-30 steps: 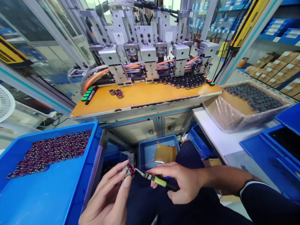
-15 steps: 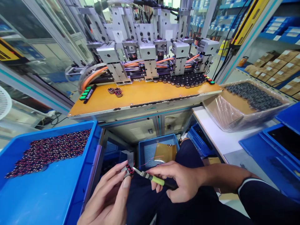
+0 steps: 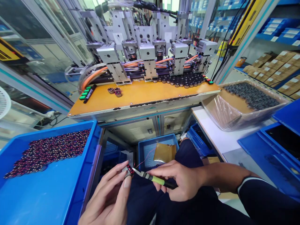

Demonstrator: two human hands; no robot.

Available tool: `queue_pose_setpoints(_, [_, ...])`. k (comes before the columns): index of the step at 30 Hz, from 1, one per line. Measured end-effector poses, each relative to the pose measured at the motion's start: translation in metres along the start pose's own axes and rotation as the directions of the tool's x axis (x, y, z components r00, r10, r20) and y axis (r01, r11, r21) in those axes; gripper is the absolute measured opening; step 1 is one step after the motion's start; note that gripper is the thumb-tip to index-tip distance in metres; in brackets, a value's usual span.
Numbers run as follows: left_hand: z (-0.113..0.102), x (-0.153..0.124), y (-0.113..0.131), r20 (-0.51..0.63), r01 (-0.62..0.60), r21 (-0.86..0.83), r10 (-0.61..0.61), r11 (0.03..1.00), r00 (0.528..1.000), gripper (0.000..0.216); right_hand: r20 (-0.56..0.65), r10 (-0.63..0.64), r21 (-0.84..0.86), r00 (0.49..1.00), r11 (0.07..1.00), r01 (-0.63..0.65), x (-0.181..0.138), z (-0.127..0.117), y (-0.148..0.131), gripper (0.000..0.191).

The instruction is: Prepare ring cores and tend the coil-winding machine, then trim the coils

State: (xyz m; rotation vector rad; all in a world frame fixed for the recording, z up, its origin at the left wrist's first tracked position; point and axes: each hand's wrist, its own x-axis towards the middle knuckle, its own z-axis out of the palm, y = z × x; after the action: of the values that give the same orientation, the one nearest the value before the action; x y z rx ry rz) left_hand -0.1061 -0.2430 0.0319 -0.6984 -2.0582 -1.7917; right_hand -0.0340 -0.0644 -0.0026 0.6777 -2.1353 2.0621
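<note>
My left hand (image 3: 109, 195) pinches a small round motor coil (image 3: 129, 170), dark with red windings and a grey metal side, between thumb and fingertips. Wrapped in my right hand (image 3: 179, 181) are slim pliers (image 3: 158, 180) with a yellow-green and black handle. Their pointed metal jaws reach the wound face of the coil; whether the jaws are closed is too small to tell. A thin red wire (image 3: 145, 158) runs from near the coil toward the blue bin (image 3: 142, 150) below, which has a brown sheet (image 3: 161, 153) in it.
At left a blue tray (image 3: 42, 200) bears many similar coils (image 3: 56, 148). Ahead, an orange bench (image 3: 140, 93) under a clamp machine (image 3: 147, 53) carries a few coils (image 3: 114, 91), a black marker (image 3: 89, 93) and rows of dark parts (image 3: 185, 80). A plastic-lined carton (image 3: 229, 115) stands right.
The red wire now arcs higher from the coil toward the bin. The pliers' tip has shifted slightly against the coil, and both hands keep their grips.
</note>
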Motion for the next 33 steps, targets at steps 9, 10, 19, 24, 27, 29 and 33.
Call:
queue_pose_setpoints(9, [-0.007, 0.0, -0.013, 0.049, -0.081, -0.043, 0.083, 0.996, 0.995, 0.033, -0.053, 0.077, -0.047, 0.996, 0.996, -0.08, 0.001, -0.002, -0.01, 0.061])
queue_pose_setpoints(10, [-0.008, 0.002, -0.015, 0.048, -0.124, -0.05, 0.126, 0.991, 0.991, 0.034, -0.05, 0.057, -0.063, 0.997, 0.996, -0.061, -0.001, -0.004, -0.011, 0.065])
queue_pose_setpoints(19, [-0.015, 0.002, -0.025, 0.028, -0.031, -0.165, 0.036, 0.986, 0.999, 0.058, 0.038, 0.108, -0.009, 0.993, 0.994, -0.108, -0.012, -0.014, -0.019, 0.082])
queue_pose_setpoints(24, [-0.011, 0.0, -0.021, 0.011, -0.095, -0.192, 0.099, 0.977, 0.995, 0.06, 0.063, 0.149, 0.009, 0.987, 0.989, -0.15, -0.011, -0.013, -0.019, 0.081])
queue_pose_setpoints(27, [-0.011, 0.0, -0.021, 0.053, -0.107, -0.201, 0.12, 0.974, 0.991, 0.06, 0.067, 0.125, 0.001, 0.99, 0.992, -0.125, -0.009, -0.011, -0.018, 0.08])
queue_pose_setpoints(29, [-0.013, -0.001, -0.023, 0.065, -0.118, -0.193, 0.132, 0.974, 0.989, 0.057, 0.07, 0.11, 0.009, 0.991, 0.994, -0.111, -0.008, -0.01, -0.017, 0.08])
queue_pose_setpoints(33, [-0.015, -0.005, -0.022, 0.041, -0.12, -0.167, 0.128, 0.979, 0.991, 0.056, 0.077, 0.113, 0.024, 0.991, 0.993, -0.116, -0.006, -0.008, -0.015, 0.08])
